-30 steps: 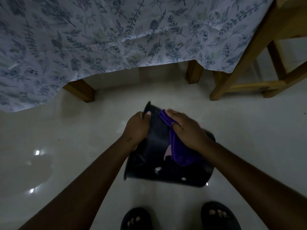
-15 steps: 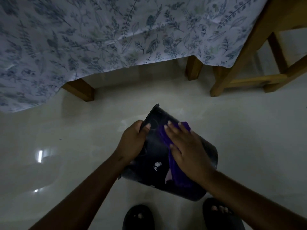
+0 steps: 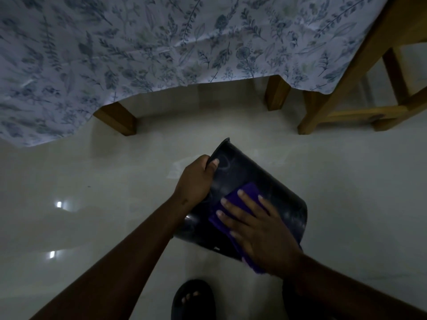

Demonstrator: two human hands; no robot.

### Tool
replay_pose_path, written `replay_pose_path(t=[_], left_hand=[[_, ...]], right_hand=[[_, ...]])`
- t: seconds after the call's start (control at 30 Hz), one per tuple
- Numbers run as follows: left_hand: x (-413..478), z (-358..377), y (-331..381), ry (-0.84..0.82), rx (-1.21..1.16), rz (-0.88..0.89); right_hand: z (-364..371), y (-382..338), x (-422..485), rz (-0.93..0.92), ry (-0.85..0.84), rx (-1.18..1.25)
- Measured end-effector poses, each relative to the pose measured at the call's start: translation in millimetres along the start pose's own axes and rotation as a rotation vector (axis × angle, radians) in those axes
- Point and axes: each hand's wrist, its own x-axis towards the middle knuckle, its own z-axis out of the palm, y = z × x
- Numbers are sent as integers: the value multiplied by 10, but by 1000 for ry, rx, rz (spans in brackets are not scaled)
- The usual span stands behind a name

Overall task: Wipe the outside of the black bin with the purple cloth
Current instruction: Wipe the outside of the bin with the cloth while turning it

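Observation:
The black bin (image 3: 242,176) is held tipped above the pale floor, its outer wall facing up at me. My left hand (image 3: 196,179) grips the bin's left edge, thumb on the wall. My right hand (image 3: 258,227) lies flat with fingers spread on the purple cloth (image 3: 245,192), pressing it against the bin's wall near its lower right part. Most of the cloth is hidden under that hand; a strip of it shows past my wrist.
A table draped in a white cloth with blue leaf print (image 3: 161,54) stands ahead, its wooden legs (image 3: 117,120) on the glossy floor (image 3: 92,215). A wooden chair frame (image 3: 346,88) is at the right. My dark sandalled foot (image 3: 193,299) is below the bin.
My right hand has slid the purple cloth down the bin's wall toward me. The bin has turned slightly, and my left hand has shifted its hold on the left edge.

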Motion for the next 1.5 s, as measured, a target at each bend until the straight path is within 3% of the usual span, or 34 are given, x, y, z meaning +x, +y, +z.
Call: replay_pose_path(t=[0.07,0.2,0.4,0.57,0.63,0.73,0.83,0.9,1.17,1.23,1.33,1.4,1.5], left_hand=[[18,-11,40,-14,-11,15],[31,-1,80,-44,-58,-30],[104,13,120,-33,-32,-74],[-19,-119,157,-182,-73,22],[-149,-106,24,-128,-63,10],[-145,-43,-44,-16,-58,-13],[17,-21,20,3,-29,-2],[80,-5,35,22,-33,24],[127,28,38,42,-15,43],[109,44,-5,53,-15,38],[70,37,-68,61,-42,25],[67,40,-61,64,-48,18],[91,41,3,58,-39,21]], right_hand=[[-59,220,178,-3,20,17],[-138,291,344,311,68,152],[21,128,57,18,49,-30],[-201,450,331,267,113,231],[-243,584,498,346,91,332],[-196,486,457,338,94,248],[-93,276,148,134,87,57],[-88,309,56,58,92,60],[-201,399,415,379,132,243],[-116,255,257,314,113,114],[-4,83,-5,30,34,-13],[-38,209,69,-19,42,-24],[-199,395,396,270,118,160]])
